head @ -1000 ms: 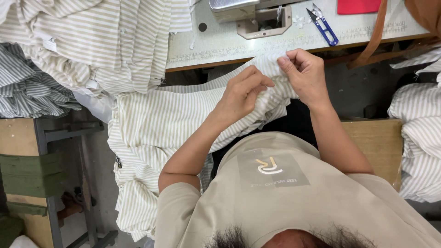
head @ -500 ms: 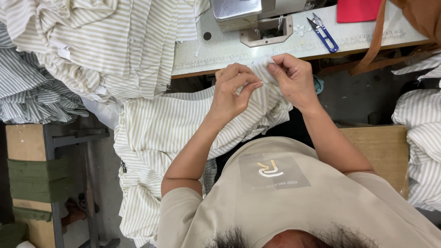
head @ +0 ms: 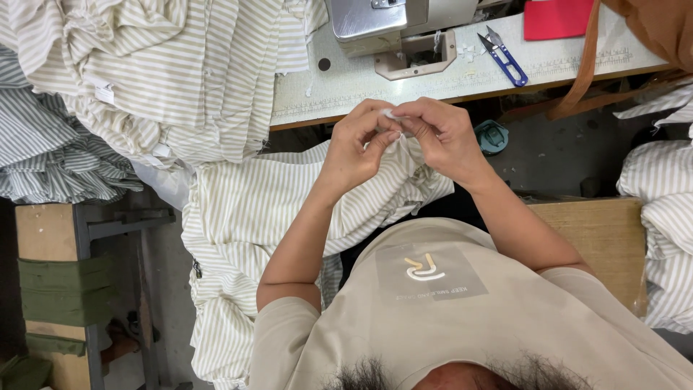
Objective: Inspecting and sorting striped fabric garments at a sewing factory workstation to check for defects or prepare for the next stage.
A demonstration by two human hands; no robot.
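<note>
Heaps of beige-and-white striped cloth crowd this sewing station, where a person in a tan T-shirt sits at the pale surface (head: 339, 87) that carries a sewing machine (head: 390, 29). Both hands are raised just in front of the surface's near edge, fingertips meeting: the left hand (head: 357, 148) and the right hand (head: 444, 137) each pinch the same small fold of the striped fabric piece (head: 245, 217), the grip pressed together on a whitish bit at its edge, apparently to line it up or pick at it. Below the grip, the rest of the piece hangs down over the person's lap and spills toward the floor, its weight left slack so only the worked corner is held taut. Beyond the grip and to its right, blue-handled thread snips (head: 504, 56) lie on the surface within easy reach, a red card (head: 559, 18) farther off. To the left of the grip, a tall pile of striped cloth (head: 144, 79) is stacked beside the machine; more striped pieces (head: 660, 217) rest well to the right.
</note>
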